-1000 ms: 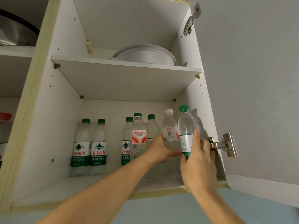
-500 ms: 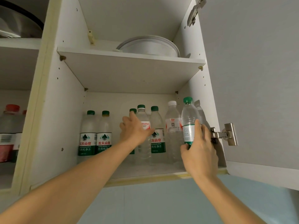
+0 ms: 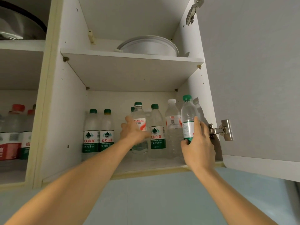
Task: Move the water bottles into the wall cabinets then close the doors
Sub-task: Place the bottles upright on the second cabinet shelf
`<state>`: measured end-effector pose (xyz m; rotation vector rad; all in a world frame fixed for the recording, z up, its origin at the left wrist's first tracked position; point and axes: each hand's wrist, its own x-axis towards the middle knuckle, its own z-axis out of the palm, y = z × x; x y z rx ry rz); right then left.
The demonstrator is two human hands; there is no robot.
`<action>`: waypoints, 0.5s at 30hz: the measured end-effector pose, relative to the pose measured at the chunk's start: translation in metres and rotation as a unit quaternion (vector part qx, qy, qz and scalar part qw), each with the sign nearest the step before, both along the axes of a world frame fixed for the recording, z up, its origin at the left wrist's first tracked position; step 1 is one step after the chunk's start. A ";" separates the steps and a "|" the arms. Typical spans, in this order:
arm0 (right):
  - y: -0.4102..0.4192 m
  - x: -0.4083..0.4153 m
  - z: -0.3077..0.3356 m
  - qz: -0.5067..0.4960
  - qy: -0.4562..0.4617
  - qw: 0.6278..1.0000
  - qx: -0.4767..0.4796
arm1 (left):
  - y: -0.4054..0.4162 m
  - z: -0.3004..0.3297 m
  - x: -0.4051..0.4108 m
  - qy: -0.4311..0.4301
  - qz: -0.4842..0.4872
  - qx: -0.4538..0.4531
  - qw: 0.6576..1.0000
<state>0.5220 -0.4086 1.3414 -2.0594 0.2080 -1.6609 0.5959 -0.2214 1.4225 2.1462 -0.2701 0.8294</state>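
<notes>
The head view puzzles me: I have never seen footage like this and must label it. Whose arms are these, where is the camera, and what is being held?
No machine here: a person wears a camera on the head, looking up into an open wall cabinet. The two bare arms are the person's own. The right hand grips a green-capped bottle at the lower shelf's right end. The left hand rests on a red-labelled bottle among other upright bottles; whether it grips it is unclear. A white bowl sits on the upper shelf. The door stands open.
</notes>
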 end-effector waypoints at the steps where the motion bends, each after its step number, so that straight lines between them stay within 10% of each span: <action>1: 0.000 0.000 0.001 0.001 0.000 1.000 0.002 | 0.006 0.000 -0.001 0.003 0.004 0.000 1.000; 15: 0.004 -0.019 0.004 0.070 0.005 0.997 0.030 | 0.101 -0.011 -0.024 -0.046 0.137 -0.013 0.989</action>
